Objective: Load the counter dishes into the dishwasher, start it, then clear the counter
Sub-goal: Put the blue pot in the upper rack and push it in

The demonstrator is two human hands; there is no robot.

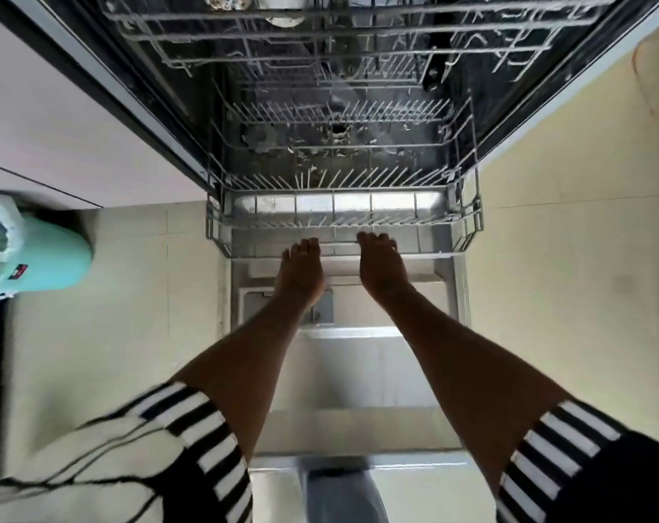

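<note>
Loading step: lower rack [471, 220] sits partly out over the open door [343, 371] and looks empty; counter dishes not in view. Next move calls for an even two-handed slide. You reach straight down, left hand [301, 268] and right hand [381, 266] side by side, fingers hooked over its front rail.

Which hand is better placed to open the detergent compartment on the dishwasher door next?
Left, probably. Both grip the front rail of the grey wire lower rack, but the left hand has its wrist over the grey rectangular detergent compartment; the right hand sits further right, clear of it.
</note>
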